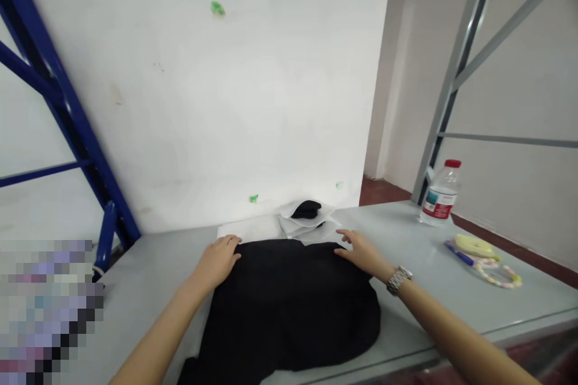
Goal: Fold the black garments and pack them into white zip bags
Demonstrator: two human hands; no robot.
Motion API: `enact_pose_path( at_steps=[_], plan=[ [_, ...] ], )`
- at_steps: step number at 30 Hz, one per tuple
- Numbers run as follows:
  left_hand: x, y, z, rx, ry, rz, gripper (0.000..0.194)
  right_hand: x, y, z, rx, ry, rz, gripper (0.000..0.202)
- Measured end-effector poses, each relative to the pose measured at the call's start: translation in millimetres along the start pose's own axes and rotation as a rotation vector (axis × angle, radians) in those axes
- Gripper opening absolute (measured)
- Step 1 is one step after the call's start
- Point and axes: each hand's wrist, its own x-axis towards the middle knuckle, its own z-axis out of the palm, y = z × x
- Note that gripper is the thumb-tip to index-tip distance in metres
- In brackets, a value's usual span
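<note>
A black piece of cloth (289, 307), possibly a garment, lies spread on the grey table, its near end running over the front edge. My left hand (222, 258) rests at its far left corner, fingers stretched out and thumb apart. At the far right corner, my right hand (359, 251) has its fingers spread, with the thumb over the cloth's edge; whether it touches the fabric I cannot tell. A metal-banded watch (399, 280) is on my right wrist. Just beyond the cloth lies a clear plastic bag (293, 227) with something black (307, 210) in or behind it.
On the right of the grey table (397, 228) stand a water bottle (440, 195) with a red cap and a yellow case (474, 245) with a bead strap (501, 280). Blue (67, 102) and grey (460, 66) rack frames flank the table; a white wall (253, 102) backs it.
</note>
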Motion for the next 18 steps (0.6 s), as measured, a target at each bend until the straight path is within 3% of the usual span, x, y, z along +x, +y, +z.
enact_pose_path(
  at_steps=[4,8,11,14,16,18],
  plan=[
    [17.2,-8.1,7.8,-0.021,-0.032,-0.030,0.023,12.2,-4.6,1.4,0.087,-0.127,0.043,0.021],
    [11.0,-1.6,-3.3,-0.045,0.046,-0.017,0.012,6.6,-10.6,-1.4,0.160,-0.075,-0.066,0.008],
    [-14.0,6.5,-15.3,-0.127,0.162,0.023,0.016,-10.2,-7.5,-9.2,0.224,0.028,-0.202,0.013],
    [-53.2,10.0,-16.7,-0.284,0.261,0.118,0.021,-33.8,3.4,-17.0,0.268,0.062,-0.294,0.018],
    [-81.0,10.7,-12.5,-0.346,0.211,0.161,0.023,-49.5,11.7,-20.8,0.250,-0.001,-0.276,0.020],
    [-103.6,12.5,-9.1,-0.362,0.088,0.152,0.024,-62.2,18.1,-23.8,0.224,-0.087,-0.219,0.020]
  ],
)
